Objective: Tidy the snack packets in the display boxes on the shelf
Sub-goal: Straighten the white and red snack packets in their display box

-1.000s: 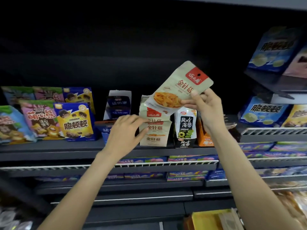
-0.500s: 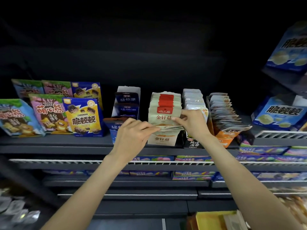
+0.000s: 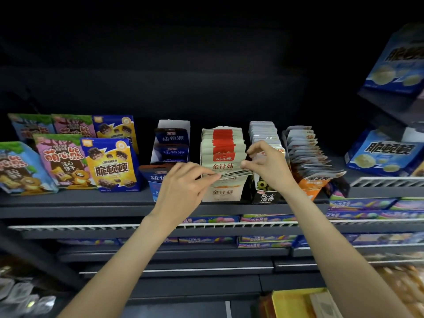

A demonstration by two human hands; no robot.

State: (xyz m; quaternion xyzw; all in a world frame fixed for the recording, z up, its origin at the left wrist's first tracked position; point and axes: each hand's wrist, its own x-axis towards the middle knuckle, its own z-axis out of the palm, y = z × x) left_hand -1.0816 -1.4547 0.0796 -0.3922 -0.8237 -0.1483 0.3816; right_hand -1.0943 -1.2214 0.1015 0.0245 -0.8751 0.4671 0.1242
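Both the left hand (image 3: 183, 187) and right hand (image 3: 267, 167) are pinching the flattened front packet (image 3: 234, 173), which is risking sliding off the beige display box (image 3: 226, 191) if either grip is loosening.

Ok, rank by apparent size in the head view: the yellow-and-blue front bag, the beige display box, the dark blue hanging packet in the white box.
1. Yellow-and-blue bag, largest.
2. Beige display box, nearly as big, partly hidden by hands, so unsure.
3. Dark blue packet, smallest, but it sits farther back.
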